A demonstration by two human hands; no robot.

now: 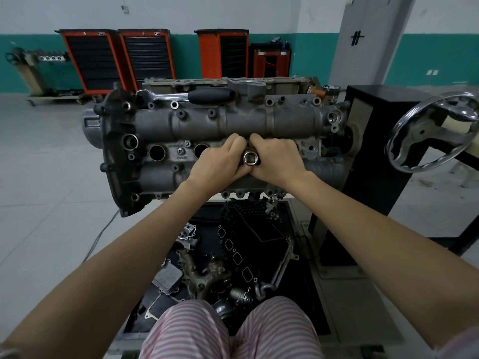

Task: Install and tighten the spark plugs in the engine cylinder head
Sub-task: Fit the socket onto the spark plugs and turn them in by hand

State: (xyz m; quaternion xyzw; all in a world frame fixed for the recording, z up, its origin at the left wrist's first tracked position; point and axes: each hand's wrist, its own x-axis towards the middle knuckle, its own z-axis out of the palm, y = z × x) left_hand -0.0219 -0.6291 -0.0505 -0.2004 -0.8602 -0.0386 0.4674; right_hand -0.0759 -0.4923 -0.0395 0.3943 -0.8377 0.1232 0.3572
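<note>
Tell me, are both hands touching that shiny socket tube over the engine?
Touching. The head view shows the left hand and the right hand curled round the socket from either side, with only its open end visible between them.

there is one engine cylinder head (207, 125) on a stand. two round open plug holes (156, 153) show in its middle row; more may hide under the hands. two hands are there, the left hand (220, 161) and the right hand (278, 159), and both curl round one shiny socket (250, 158) between them. one ratchet wrench (186, 95) with a black handle lies on top of the engine. one big silver hand wheel (435, 130) sits at the right. four red tool cabinets (92, 60) stand by the back wall. one cart with a second engine part (39, 71) is far left. many loose parts lie in one tray (305, 301) below, too jumbled to count.
</note>
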